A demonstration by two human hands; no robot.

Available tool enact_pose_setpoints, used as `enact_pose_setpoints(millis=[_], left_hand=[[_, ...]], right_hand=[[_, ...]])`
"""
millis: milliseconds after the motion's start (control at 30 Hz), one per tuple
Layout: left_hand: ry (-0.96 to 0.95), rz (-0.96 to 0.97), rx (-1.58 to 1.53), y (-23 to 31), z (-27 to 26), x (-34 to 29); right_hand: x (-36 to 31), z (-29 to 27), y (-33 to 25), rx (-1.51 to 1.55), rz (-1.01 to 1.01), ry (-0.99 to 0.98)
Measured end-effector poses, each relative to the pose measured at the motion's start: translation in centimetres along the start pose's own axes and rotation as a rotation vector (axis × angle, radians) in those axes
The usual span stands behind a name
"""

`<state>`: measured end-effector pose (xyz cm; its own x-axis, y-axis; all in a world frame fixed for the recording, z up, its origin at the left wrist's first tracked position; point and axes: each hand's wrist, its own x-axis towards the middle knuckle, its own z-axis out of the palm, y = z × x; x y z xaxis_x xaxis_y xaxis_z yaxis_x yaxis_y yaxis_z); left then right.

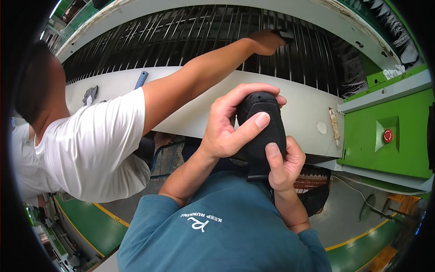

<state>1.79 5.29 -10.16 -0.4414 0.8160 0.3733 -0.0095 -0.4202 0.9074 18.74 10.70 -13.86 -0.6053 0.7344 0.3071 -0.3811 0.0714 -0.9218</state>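
In front of my chest I hold a black, elongated, shoe-shaped thing (pixel 262 136) with a finely ridged panel and a rounded upper end. My left hand (pixel 226 124) wraps round its upper left side, the thumb lying on the ridges and fingers curling over the top. Lower down, my right hand (pixel 286 168) grips its right side, with the thumb against the ridged face. The fingers behind the thing are partly hidden. Just beyond is a pale worktop (pixel 308 109).
At left, a co-worker in a white T-shirt (pixel 95 149) stretches an arm (pixel 199 77) across the worktop toward dark metal rods (pixel 204 31). A blue-handled tool (pixel 141 80) and a grey glove (pixel 90 95) lie there. A green machine panel (pixel 362 145) with a red button (pixel 388 135) stands right.
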Motion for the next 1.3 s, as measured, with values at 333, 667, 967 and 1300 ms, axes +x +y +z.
enact_pose_setpoints(millis=[333,667,967,1300], left_hand=[[0.0,0.015,0.012,-0.18,-0.02,0.09],[0.009,0.021,0.014,-0.2,0.16,-0.01],[0.004,0.011,-0.002,-0.07,0.14,-0.14],[-0.018,-0.004,-0.074,-0.09,-0.17,-0.32]], right_hand=[[0.06,0.03,0.01,0.001,0.0,0.002],[0.06,0.03,-0.16,0.002,-0.004,-0.003],[-0.01,-0.11,-0.13,-0.011,0.002,-0.007],[-0.02,-0.24,-0.06,0.004,0.007,-0.017]])
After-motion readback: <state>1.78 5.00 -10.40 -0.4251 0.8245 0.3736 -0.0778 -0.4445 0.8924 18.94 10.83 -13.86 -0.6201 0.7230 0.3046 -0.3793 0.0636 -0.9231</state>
